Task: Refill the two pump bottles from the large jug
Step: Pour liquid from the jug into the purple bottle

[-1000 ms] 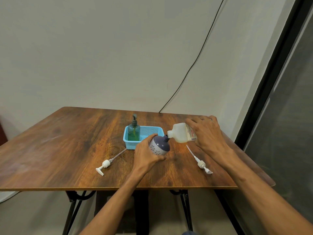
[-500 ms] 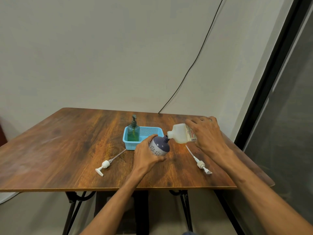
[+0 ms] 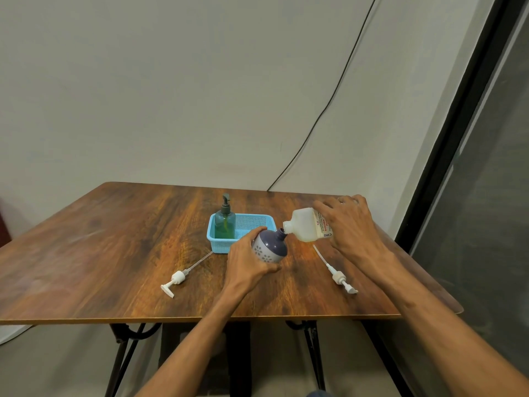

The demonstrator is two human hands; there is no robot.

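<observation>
Barely anything is changing over the last second: left hand (image 3: 246,262) is still wrapping the tilted round bottle (image 3: 270,247) at table centre, and right hand (image 3: 349,224) is still gripping the jug (image 3: 306,226) at its 2 o'clock, spout at neck, so the pour is likely continuing. Counting: one left pump (image 3: 174,279) lying at 8 o'clock, one green pump bottle (image 3: 225,224) in one blue basket (image 3: 220,247) at 11 o'clock, one right pump (image 3: 339,277) at 4 o'clock, making two loose pumps.

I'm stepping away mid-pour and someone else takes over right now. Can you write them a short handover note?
Left hand grips the round purple bottle, tilted toward the jug. Right hand holds the jug tipped, its mouth at the bottle's neck.
On the table lie the left pump and right pump, either side of the hands. Green pump bottle stands in the blue basket, pump on.
Done: round bottle opened, pour lined up; flow and fill level not visible.
Left: finish this fill, refit its pump, then see to the second bottle.
</observation>
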